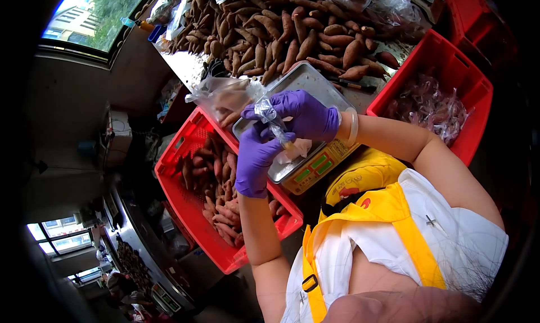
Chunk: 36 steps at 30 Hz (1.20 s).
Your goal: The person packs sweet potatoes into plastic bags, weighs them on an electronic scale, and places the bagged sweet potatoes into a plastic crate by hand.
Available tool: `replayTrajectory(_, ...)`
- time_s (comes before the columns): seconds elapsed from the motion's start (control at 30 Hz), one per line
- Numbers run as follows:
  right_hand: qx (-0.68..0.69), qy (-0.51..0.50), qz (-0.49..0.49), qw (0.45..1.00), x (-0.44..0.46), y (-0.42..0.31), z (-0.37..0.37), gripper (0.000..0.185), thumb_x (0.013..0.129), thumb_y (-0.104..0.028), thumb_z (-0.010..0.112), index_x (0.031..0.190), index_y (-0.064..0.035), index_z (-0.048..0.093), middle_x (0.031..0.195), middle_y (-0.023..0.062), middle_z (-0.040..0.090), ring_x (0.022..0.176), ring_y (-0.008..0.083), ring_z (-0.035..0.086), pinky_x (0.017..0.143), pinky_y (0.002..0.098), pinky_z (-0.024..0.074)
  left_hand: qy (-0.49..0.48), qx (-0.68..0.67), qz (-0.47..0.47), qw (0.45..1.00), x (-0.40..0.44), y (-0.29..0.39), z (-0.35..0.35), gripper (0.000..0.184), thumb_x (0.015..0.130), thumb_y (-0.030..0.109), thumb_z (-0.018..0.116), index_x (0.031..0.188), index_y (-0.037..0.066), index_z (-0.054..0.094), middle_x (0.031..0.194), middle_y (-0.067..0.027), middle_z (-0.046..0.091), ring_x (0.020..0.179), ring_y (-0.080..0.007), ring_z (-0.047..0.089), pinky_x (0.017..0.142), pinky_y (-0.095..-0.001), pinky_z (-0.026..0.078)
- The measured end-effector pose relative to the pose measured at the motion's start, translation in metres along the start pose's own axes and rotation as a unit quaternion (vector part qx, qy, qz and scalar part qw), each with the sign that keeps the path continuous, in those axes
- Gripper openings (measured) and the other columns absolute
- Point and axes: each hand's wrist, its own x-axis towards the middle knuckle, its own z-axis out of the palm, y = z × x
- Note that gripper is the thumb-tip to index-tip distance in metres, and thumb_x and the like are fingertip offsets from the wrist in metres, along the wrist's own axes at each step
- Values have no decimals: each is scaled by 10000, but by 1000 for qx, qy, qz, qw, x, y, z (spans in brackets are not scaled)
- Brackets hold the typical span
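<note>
Both my hands wear purple gloves and are over a weighing scale with a metal tray. My left hand is closed on the lower part of a crumpled clear plastic bag. From above and to the right, my right hand pinches the same bag, its fingers bent round the plastic. A pale, pinkish thing shows below the fingers over the tray; I cannot make out what it is. Just left of my hands, a filled clear bag rests by the tray, with brownish pieces inside.
A large heap of sweet potatoes covers the table at the back. More sweet potatoes lie in a red crate on the left. On the right, another red crate holds crumpled clear plastic bags. A black-handled tool lies near the heap.
</note>
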Motion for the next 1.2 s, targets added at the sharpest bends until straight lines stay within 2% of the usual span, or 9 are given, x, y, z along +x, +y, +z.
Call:
replayTrajectory(0.17, 278, -22, 309, 909, -29, 32, -28, 142, 873, -151, 668, 891, -13, 697, 824, 46, 695, 778, 104, 633, 746, 237, 513, 192, 205, 64, 958, 34, -87, -74, 162, 751, 19, 703, 910, -10, 695, 856, -69, 701, 765, -130, 634, 716, -266, 501)
replayTrajectory(0.23, 126, -76, 299, 943, -65, 72, -38, 184, 856, -195, 662, 793, -25, 688, 735, 69, 683, 633, 158, 591, 641, 272, 477, 312, 571, 224, 726, 27, -116, -120, 128, 712, 37, 703, 832, -9, 705, 746, -100, 688, 665, -173, 633, 666, -276, 503)
replayTrajectory(0.37, -211, -162, -19, 964, -69, 92, -36, 105, 720, -149, 680, 714, -46, 656, 723, 144, 599, 690, 324, 573, 744, 393, 459, 245, 75, 21, 966, 2, -127, -87, 92, 746, 21, 622, 792, -37, 677, 834, -91, 682, 755, -229, 639, 733, -332, 507)
replayTrajectory(0.5, -196, -138, -60, 969, -65, 98, -36, 104, 719, -138, 694, 716, -49, 639, 734, 123, 596, 751, 307, 574, 753, 374, 459, -82, -562, -8, 823, 18, -124, -60, 89, 779, -8, 580, 840, -48, 633, 824, -96, 652, 834, -198, 623, 871, -360, 477)
replayTrajectory(0.57, -145, -122, -8, 982, -79, 84, -56, 126, 724, -139, 713, 736, -43, 632, 736, 118, 584, 757, 301, 570, 755, 372, 458, 235, 258, 158, 924, 17, -137, -76, 78, 756, -4, 583, 813, -28, 630, 810, -81, 653, 796, -189, 614, 830, -366, 478)
replayTrajectory(0.63, -135, -198, 23, 971, -99, 88, -55, 108, 742, -116, 715, 767, -43, 639, 728, 126, 560, 745, 311, 552, 735, 376, 455, 21, -592, -3, 806, 26, -202, -131, 182, 755, -15, 492, 857, -33, 643, 838, -85, 668, 808, -182, 606, 727, -287, 463)
replayTrajectory(0.8, 415, -61, 313, 852, -90, 58, -30, 292, 849, -125, 625, 1092, 34, 649, 1013, 63, 690, 847, 121, 631, 843, 283, 492, 27, -529, 87, 843, 19, -158, -100, 644, 790, -116, 409, 1408, 64, 417, 1399, -76, 493, 944, -144, 565, 648, -241, 440)
replayTrajectory(1.07, 272, -26, 254, 928, -16, 64, 15, 473, 851, -8, 626, 1315, -72, 559, 1242, 63, 617, 973, 93, 600, 920, 271, 466, 103, 102, -59, 988, 15, -47, -40, 262, 814, 40, 699, 1072, -4, 688, 853, -30, 696, 727, -81, 607, 649, -201, 463)
replayTrajectory(1.2, 313, -29, 256, 914, -17, 63, 26, 347, 836, -33, 652, 1182, -34, 640, 1140, 56, 631, 1031, 143, 579, 915, 277, 469, 50, 20, -23, 998, 22, -89, -40, 202, 759, -45, 697, 958, -13, 696, 835, -57, 696, 751, -114, 637, 718, -233, 496)
